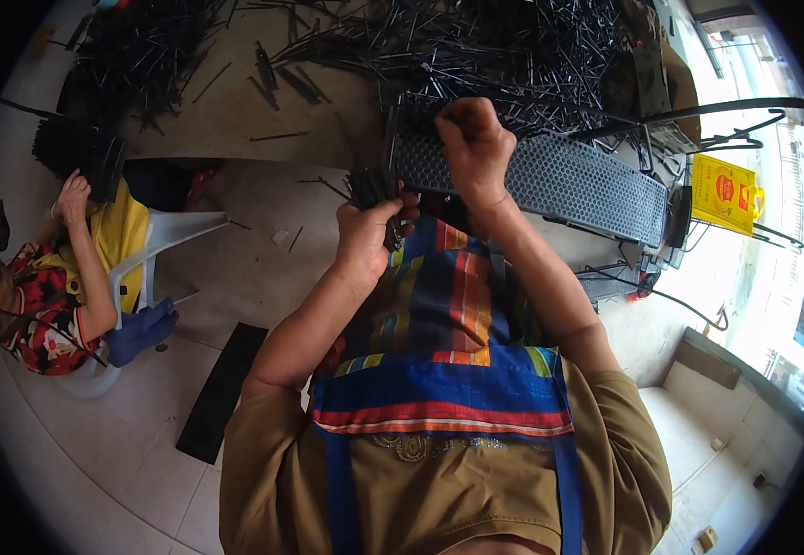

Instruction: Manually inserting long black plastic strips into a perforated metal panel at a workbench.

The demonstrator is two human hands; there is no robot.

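Note:
My left hand (363,237) is closed round a bundle of thin black strips (370,188), their ends sticking up past the fingers. It is just off the near left end of a long grey panel (577,180) with a honeycomb of holes. Over that panel's left part, my right hand (478,153) is curled with thumb and fingers together; anything in its grip is hidden. Dark strips (413,113) stand or lie at the panel's far left corner, too tangled to tell which.
A big heap of black strips (531,46) covers the far table (226,106), with loose ones around. At left a co-worker's hand (73,196) holds a black bristly block (78,153) beside a white chair (180,229). A yellow bag (725,192) hangs at right; a black mat (223,393) lies on the floor.

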